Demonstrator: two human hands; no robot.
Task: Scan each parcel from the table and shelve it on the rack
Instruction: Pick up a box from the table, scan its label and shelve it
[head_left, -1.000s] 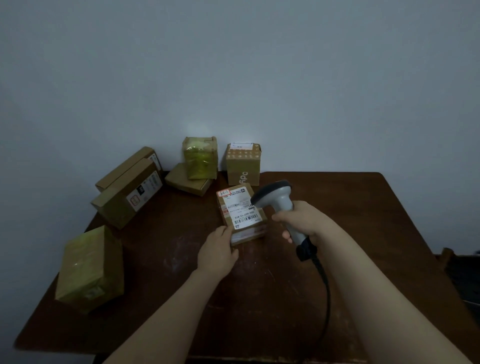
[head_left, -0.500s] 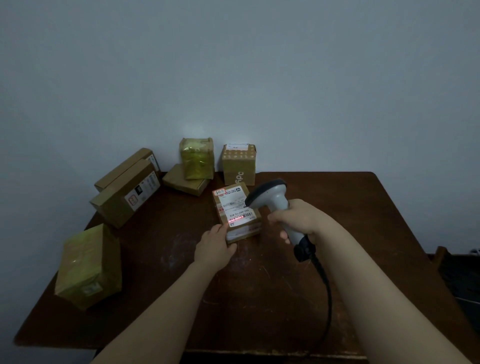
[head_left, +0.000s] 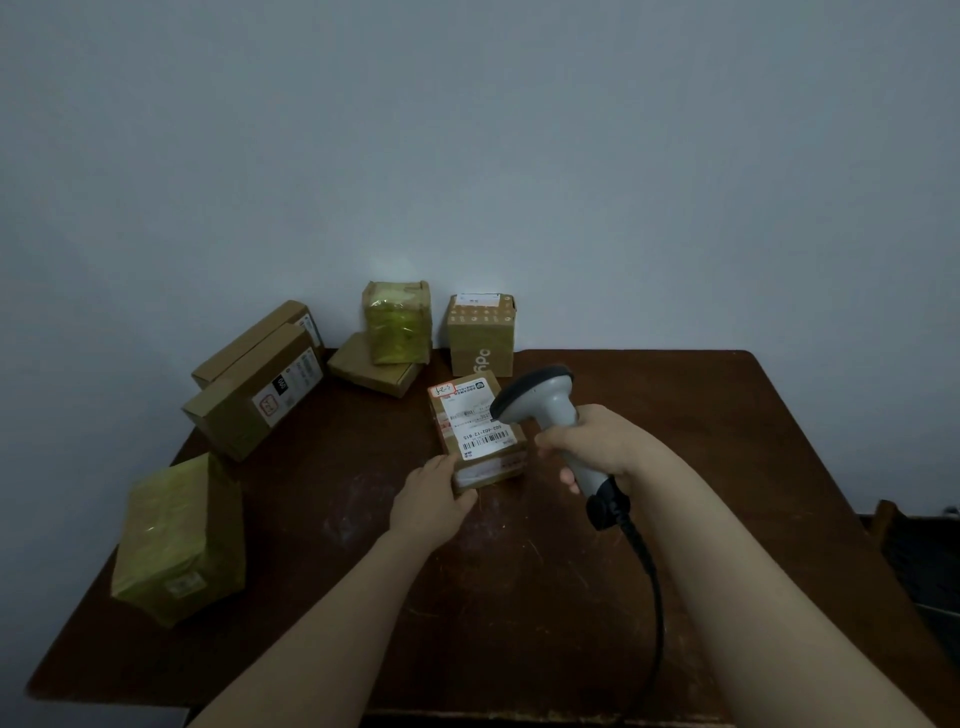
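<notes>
Your left hand (head_left: 434, 501) grips the near corner of the small parcel (head_left: 475, 434) at the middle of the tabletop (head_left: 727, 441), label up. Your right hand (head_left: 597, 441) wraps its fingers round the scanner (head_left: 550, 405), whose head points at the label.
</notes>
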